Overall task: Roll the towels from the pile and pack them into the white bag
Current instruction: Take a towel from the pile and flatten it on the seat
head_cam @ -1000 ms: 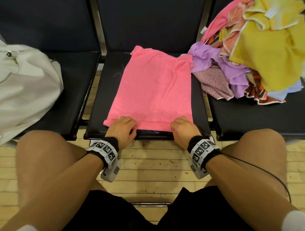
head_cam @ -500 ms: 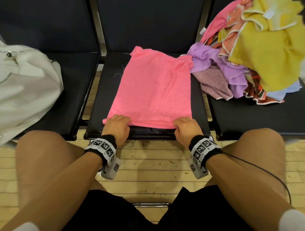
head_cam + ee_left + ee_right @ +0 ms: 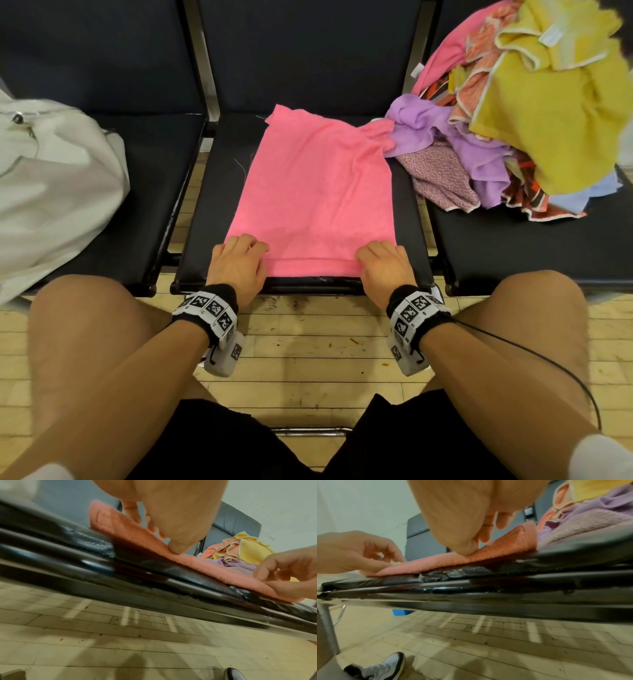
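Observation:
A pink towel (image 3: 315, 192) lies flat on the middle black seat (image 3: 212, 205), with a narrow strip turned over along its near edge. My left hand (image 3: 246, 253) pinches the near left corner; in the left wrist view its thumb presses the pink towel (image 3: 137, 534) while the fingers curl on top. My right hand (image 3: 373, 257) pinches the near right corner of the pink towel (image 3: 505, 547) in the same way. The white bag (image 3: 58, 192) slumps on the left seat. The towel pile (image 3: 531, 120), yellow, purple, orange and patterned, is heaped on the right seat.
The pink towel's far right corner touches a purple towel (image 3: 421, 126) from the pile. Seat backs rise behind all three seats. My bare knees flank the middle seat's front edge, above a wooden floor (image 3: 308, 342). Metal bars separate the seats.
Both hands stayed at the near corners. The towel's near edge slid a little away from the seat front, then came back folded over into a narrow strip.

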`<state>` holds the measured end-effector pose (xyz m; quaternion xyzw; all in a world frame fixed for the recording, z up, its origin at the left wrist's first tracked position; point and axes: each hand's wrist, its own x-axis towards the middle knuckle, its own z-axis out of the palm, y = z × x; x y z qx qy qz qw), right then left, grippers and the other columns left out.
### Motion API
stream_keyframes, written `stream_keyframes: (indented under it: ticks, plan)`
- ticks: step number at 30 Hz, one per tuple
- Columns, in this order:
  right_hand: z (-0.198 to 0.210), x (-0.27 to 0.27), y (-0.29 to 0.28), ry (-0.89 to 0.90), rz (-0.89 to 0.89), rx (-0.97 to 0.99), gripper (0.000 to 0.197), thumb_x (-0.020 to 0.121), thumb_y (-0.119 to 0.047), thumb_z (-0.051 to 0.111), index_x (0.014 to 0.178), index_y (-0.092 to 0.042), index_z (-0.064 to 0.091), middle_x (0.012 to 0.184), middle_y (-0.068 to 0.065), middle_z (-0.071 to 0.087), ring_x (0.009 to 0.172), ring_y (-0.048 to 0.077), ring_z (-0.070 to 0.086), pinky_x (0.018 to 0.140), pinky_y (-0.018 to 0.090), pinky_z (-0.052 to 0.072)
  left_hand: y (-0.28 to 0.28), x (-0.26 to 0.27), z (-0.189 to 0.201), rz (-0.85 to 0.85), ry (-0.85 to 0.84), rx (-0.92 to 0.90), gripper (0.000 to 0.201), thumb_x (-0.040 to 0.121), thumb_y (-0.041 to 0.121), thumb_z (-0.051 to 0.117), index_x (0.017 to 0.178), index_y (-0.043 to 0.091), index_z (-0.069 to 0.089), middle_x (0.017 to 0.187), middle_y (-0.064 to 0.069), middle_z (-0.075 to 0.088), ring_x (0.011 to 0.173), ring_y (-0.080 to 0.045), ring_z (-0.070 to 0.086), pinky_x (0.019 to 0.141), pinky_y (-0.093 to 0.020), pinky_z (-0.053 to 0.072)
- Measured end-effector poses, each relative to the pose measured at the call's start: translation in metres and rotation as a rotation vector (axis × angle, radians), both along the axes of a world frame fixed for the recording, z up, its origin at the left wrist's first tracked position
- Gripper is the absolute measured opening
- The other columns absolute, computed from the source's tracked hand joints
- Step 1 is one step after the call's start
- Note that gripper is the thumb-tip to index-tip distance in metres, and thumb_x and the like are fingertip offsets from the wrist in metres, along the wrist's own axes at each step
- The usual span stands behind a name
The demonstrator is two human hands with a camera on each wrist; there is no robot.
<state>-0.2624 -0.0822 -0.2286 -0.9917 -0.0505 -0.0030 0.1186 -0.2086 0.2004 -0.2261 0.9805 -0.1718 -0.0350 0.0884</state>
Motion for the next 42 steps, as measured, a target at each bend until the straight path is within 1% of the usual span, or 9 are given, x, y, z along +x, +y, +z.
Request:
stream_keyframes:
  ticks: [2,5,9,13,20,28,32,38,42]
  plan:
    - [0.000,0.000,0.005,0.003,0.069,-0.002,0.041,0.051,0.016,0.064,0.083,-0.009,0.067,0.082,0.007,0.063,0.078,0.032,0.057,0.064,0.037,0.047,-0.004,-0.002,0.001,-0.030,-0.054,-0.019,0.023,0.089,0.014,0.059,0.111,0.016,0.066,0.109,-0.004,0.059,0.101,-0.027,0.053,0.079,-0.043,0.042]
    - [-0.001,-0.003,0.008,0.044,0.077,0.059,0.028,0.064,0.011,0.061,0.086,-0.006,0.067,0.084,0.009,0.064,0.083,0.033,0.056,0.064,0.040,0.051,-0.010,-0.006,0.001,-0.034,-0.001,-0.023,0.014,0.096,0.014,0.051,0.105,0.015,0.062,0.100,-0.004,0.058,0.092,-0.027,0.055,0.067,-0.035,0.036]
    - [0.002,-0.008,0.006,0.081,0.049,0.078,0.027,0.074,-0.014,0.057,0.099,-0.010,0.067,0.097,0.005,0.065,0.092,0.027,0.055,0.081,0.040,0.050,-0.004,-0.004,-0.002,-0.018,0.019,-0.057,0.020,0.097,0.026,0.046,0.102,0.014,0.061,0.098,-0.002,0.058,0.093,-0.025,0.052,0.070,-0.035,0.037]
    - [-0.001,-0.006,0.005,0.091,0.019,0.055,0.040,0.075,0.000,0.056,0.113,-0.009,0.066,0.112,0.007,0.065,0.103,0.030,0.055,0.093,0.042,0.046,0.000,-0.005,-0.006,-0.045,0.075,-0.056,0.042,0.082,0.046,0.048,0.110,0.018,0.063,0.107,-0.001,0.058,0.100,-0.024,0.047,0.086,-0.042,0.044]
    - [0.002,-0.002,0.006,0.104,-0.017,0.005,0.046,0.078,0.003,0.052,0.120,-0.012,0.060,0.112,0.009,0.064,0.104,0.031,0.054,0.092,0.041,0.037,-0.001,-0.001,-0.002,0.007,0.054,0.013,0.031,0.091,0.022,0.051,0.120,0.018,0.061,0.119,-0.002,0.062,0.112,-0.027,0.050,0.100,-0.045,0.034]
    - [0.008,0.000,0.004,0.233,-0.007,0.040,0.053,0.086,0.000,0.043,0.136,-0.018,0.049,0.127,0.006,0.056,0.105,0.034,0.058,0.089,0.044,0.049,-0.001,0.000,0.002,0.031,0.105,0.011,0.025,0.095,0.024,0.043,0.117,0.021,0.053,0.103,0.000,0.067,0.089,-0.025,0.059,0.090,-0.042,0.041]
    - [0.005,-0.002,0.003,0.115,-0.042,0.074,0.042,0.083,-0.004,0.052,0.123,-0.016,0.056,0.117,0.005,0.057,0.096,0.032,0.058,0.078,0.044,0.051,0.000,-0.001,-0.001,0.053,0.084,-0.020,0.036,0.093,0.024,0.048,0.128,0.020,0.053,0.118,-0.001,0.061,0.101,-0.026,0.058,0.096,-0.044,0.040]
    - [-0.002,0.000,0.003,-0.058,0.078,-0.021,0.039,0.049,0.015,0.069,0.081,-0.009,0.068,0.084,0.006,0.065,0.079,0.031,0.059,0.065,0.037,0.051,0.000,0.000,-0.003,-0.012,-0.108,-0.042,0.015,0.091,0.014,0.059,0.104,0.015,0.066,0.104,-0.005,0.062,0.097,-0.029,0.054,0.084,-0.044,0.042]
    - [0.001,-0.007,0.008,0.023,0.033,0.036,0.023,0.072,-0.007,0.062,0.095,-0.009,0.068,0.098,0.005,0.066,0.094,0.028,0.056,0.083,0.039,0.050,-0.002,-0.003,-0.005,-0.026,-0.026,-0.062,0.018,0.097,0.022,0.051,0.107,0.015,0.065,0.105,-0.003,0.064,0.099,-0.026,0.053,0.087,-0.041,0.040]
